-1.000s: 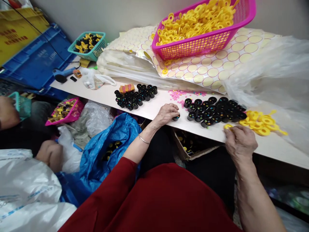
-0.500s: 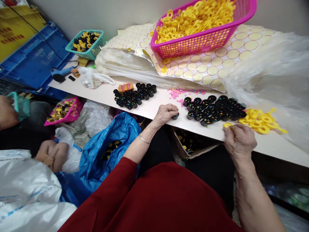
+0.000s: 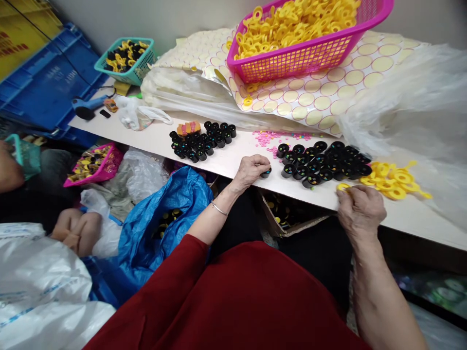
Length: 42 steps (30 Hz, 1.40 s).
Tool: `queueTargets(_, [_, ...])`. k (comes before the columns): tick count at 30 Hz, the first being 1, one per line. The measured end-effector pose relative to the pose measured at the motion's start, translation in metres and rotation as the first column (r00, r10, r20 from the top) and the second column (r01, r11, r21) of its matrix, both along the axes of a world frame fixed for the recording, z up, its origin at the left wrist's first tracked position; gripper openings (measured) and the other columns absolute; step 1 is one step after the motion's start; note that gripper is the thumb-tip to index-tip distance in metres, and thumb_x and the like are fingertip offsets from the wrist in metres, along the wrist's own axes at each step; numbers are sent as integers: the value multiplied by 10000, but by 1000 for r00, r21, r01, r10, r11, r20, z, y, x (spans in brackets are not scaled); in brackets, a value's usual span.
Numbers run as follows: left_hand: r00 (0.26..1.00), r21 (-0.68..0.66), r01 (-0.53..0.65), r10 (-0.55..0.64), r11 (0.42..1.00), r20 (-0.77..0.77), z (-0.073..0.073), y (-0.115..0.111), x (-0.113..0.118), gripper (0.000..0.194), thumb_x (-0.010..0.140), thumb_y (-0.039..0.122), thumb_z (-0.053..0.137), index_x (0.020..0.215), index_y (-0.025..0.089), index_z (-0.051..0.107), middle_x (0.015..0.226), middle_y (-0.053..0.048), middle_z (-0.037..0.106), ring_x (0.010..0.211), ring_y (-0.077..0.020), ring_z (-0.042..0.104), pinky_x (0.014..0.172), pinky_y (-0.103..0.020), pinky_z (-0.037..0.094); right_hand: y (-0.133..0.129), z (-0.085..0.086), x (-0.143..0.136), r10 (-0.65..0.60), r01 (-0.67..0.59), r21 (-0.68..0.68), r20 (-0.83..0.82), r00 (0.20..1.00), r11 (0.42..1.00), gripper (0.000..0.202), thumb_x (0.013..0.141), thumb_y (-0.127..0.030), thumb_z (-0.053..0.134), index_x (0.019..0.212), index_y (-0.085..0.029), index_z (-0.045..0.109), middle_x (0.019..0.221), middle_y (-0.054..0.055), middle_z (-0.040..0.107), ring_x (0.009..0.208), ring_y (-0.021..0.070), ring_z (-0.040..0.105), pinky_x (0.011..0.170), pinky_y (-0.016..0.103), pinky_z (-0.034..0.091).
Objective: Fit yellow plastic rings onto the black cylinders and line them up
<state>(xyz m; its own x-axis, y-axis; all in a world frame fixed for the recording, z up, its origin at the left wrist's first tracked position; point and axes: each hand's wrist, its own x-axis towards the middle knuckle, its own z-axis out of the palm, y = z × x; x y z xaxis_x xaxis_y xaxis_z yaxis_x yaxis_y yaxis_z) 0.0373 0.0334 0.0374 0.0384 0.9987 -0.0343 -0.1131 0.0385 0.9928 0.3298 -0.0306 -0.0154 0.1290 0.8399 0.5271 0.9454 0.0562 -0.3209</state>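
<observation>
My left hand (image 3: pixel 250 172) is closed on a small black cup (image 3: pixel 266 172) at the front edge of the white table. In my right hand (image 3: pixel 360 208), a yellow ring piece (image 3: pixel 343 186) is pinched between thumb and fingers, just above the table. Between the hands stands a group of black cups (image 3: pixel 313 166) with coloured bits inside. A pile of yellow ring pieces (image 3: pixel 396 181) lies beyond my right hand. Pink beads (image 3: pixel 268 138) are scattered behind the cups, and a second cup group (image 3: pixel 200 145) stands to the left.
A pink basket (image 3: pixel 277 69) of yellow pieces sits at the back on sticker sheets (image 3: pixel 314 102). Farther left are a green basket (image 3: pixel 136 73) and a blue tool (image 3: pixel 89 104). Below are a blue bag (image 3: pixel 136 243) and an open carton (image 3: pixel 302 227). Another person sits at the left.
The view has shifted slightly. Both hands keep their hold on the cup and the yellow piece, with hardly any movement.
</observation>
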Motion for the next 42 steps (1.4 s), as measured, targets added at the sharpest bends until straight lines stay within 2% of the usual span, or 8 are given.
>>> queueTargets(8, [998, -29, -55, 56, 998, 39, -3, -4, 5, 169, 538, 210, 741, 579, 108, 612, 543, 27, 572, 496, -50, 500, 507, -201, 401, -11, 17, -12, 34, 13, 194, -236, 971, 981, 221, 784, -370, 521, 712, -187, 623, 657, 67, 612, 646, 206, 604, 659, 347, 504])
queueTargets(12, [994, 21, -72, 71, 997, 82, -5, -8, 4, 224, 538, 287, 765, 569, 111, 629, 616, 4, 600, 544, -64, 527, 528, -214, 417, -33, 45, -44, 22, 81, 124, -663, 748, 989, 223, 752, -382, 618, 825, -177, 664, 554, 6, 565, 467, 157, 535, 524, 325, 472])
queueTargets(15, [994, 47, -82, 78, 996, 76, -7, -8, 5, 250, 557, 330, 766, 571, 116, 637, 632, -5, 604, 569, -72, 531, 542, -220, 418, -47, 57, -71, 42, -145, -46, -831, 555, 988, 281, 721, -392, 666, 909, -183, 662, 574, -12, 595, 477, 139, 551, 532, 315, 485])
queueTargets(17, [995, 57, -84, 81, 995, 55, -9, -8, 6, 266, 576, 357, 761, 578, 121, 639, 640, -8, 605, 577, -73, 528, 550, -221, 415, -50, 57, -87, 51, -304, -129, -853, 520, 944, 266, 725, -380, 660, 901, -182, 655, 554, -22, 590, 474, 129, 550, 522, 295, 477])
queueTargets(22, [995, 179, -72, 83, 981, -58, -12, -6, 6, 283, 633, 400, 737, 571, 143, 633, 682, -15, 593, 638, -89, 532, 610, -238, 423, -30, 45, -117, 128, -355, -165, -730, 671, 920, 212, 812, -343, 536, 903, -178, 633, 590, -19, 575, 488, 117, 535, 553, 279, 466])
queueTargets(28, [974, 339, -37, 110, 940, -199, -11, -9, 4, 265, 707, 401, 690, 586, 170, 643, 735, -38, 599, 711, -124, 555, 720, -277, 441, -4, 40, -138, 160, -202, -166, -233, 959, 965, 270, 872, -254, 378, 810, -169, 627, 821, 83, 610, 720, 166, 556, 633, 279, 420])
queueTargets(34, [980, 341, -57, 119, 938, -162, -13, -13, 4, 304, 722, 455, 673, 608, 174, 655, 728, -39, 590, 712, -127, 553, 722, -281, 440, -12, 42, -141, 100, -98, -243, -5, 995, 965, 305, 900, -370, 425, 890, -146, 633, 919, 88, 578, 657, 136, 476, 519, 256, 267])
queueTargets(42, [990, 297, -108, 130, 949, -54, -11, -11, 1, 347, 715, 493, 666, 623, 158, 651, 730, -36, 601, 734, -123, 552, 730, -272, 439, -8, 57, -147, 89, -61, -405, 50, 995, 912, 288, 865, -404, 501, 881, -149, 633, 847, 35, 477, 585, 97, 357, 517, 263, 167])
